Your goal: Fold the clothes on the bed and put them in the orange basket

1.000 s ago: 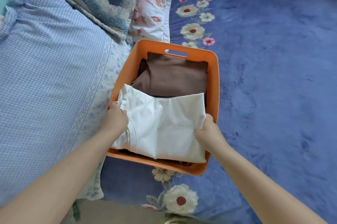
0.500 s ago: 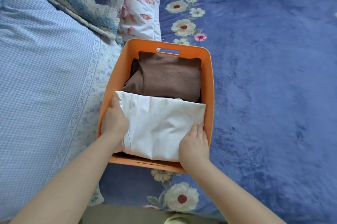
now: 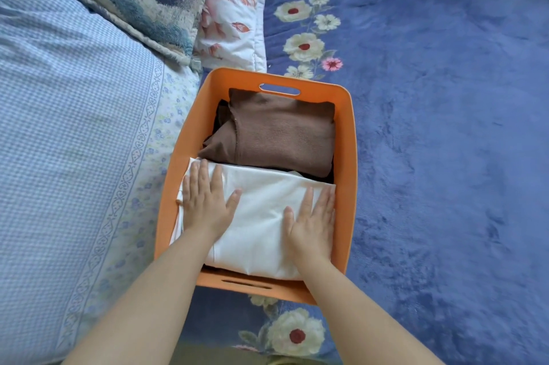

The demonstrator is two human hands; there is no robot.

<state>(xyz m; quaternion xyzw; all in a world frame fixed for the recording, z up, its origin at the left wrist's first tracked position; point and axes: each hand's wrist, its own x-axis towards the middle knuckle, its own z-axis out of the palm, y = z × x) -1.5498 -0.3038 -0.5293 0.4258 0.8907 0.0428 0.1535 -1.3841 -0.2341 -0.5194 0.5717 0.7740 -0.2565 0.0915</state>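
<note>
Soft even daylight, faint shadows, sharp centre, wide-angle edge warp

Probably bedroom: bed [image 3: 445, 127], pillows [image 3: 234, 8].

A single head-worn camera looks steeply down and forward at the bed [image 3: 445, 156] from close above. The basket [image 3: 346, 156] sits mid-frame at arm's reach, both forearms entering from the bottom edge. Wide-angle lens; no second view.
</note>
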